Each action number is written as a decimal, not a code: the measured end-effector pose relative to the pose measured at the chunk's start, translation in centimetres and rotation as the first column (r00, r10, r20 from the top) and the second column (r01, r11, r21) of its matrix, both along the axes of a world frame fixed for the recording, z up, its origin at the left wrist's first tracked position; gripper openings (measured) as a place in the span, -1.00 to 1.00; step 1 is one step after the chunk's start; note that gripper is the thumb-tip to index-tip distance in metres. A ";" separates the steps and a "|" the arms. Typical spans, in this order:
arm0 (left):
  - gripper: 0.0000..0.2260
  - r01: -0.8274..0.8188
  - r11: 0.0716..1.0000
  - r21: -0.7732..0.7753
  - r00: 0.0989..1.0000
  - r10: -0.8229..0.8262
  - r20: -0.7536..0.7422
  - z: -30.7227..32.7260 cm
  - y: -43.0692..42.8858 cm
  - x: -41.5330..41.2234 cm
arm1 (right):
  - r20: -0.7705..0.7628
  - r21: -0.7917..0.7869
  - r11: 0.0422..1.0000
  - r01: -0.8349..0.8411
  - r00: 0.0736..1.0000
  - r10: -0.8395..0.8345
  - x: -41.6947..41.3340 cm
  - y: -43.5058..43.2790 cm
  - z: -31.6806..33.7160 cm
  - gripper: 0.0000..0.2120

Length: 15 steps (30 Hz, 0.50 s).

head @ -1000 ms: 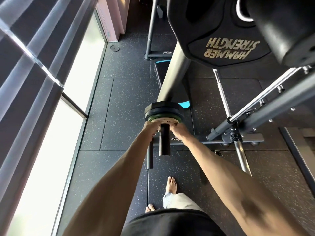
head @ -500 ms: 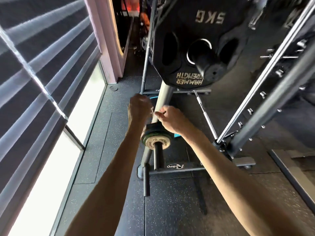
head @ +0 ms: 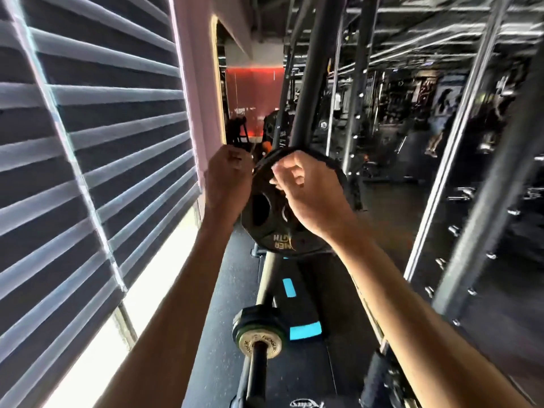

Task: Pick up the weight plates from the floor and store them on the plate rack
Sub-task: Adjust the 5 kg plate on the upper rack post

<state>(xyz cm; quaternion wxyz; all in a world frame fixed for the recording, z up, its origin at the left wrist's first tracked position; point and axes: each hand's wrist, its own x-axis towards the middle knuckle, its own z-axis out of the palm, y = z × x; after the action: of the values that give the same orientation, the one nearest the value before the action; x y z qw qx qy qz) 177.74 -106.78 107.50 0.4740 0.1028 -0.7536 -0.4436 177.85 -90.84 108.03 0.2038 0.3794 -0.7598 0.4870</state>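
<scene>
Both hands up at frame centre: left hand [head: 228, 178] curled beside the black Hammer Strength plate [head: 266, 232], right hand [head: 307, 195] curled across it; grip blurred, can't tell.

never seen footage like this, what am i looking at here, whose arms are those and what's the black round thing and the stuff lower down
There is one picture of this moment, taken by a wide-angle camera worn on a person's head, looking forward and down, so the two bare arms are the wearer's own. No machine is involved. The left hand and right hand are raised to a large black weight plate hanging on the plate rack. Their fingers are curled at its upper rim; motion blur hides whether they actually grip it. Lower down, a stack of small plates sits on another rack peg. Underneath is dark speckled floor, with window blinds on the left.
</scene>
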 end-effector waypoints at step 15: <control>-0.52 -0.055 0.996 -0.065 0.998 0.056 0.021 -6.7 3.4 -3.5 | 0.229 -0.027 0.956 0.291 0.933 -0.278 -10.8 4.9 -9.1 -0.50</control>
<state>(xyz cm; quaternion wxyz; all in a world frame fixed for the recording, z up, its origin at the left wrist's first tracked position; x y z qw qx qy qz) 174.20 -103.38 100.77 0.4807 0.1135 -0.7697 -0.4046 167.00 -85.91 98.90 0.1969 0.2020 -0.8098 0.5145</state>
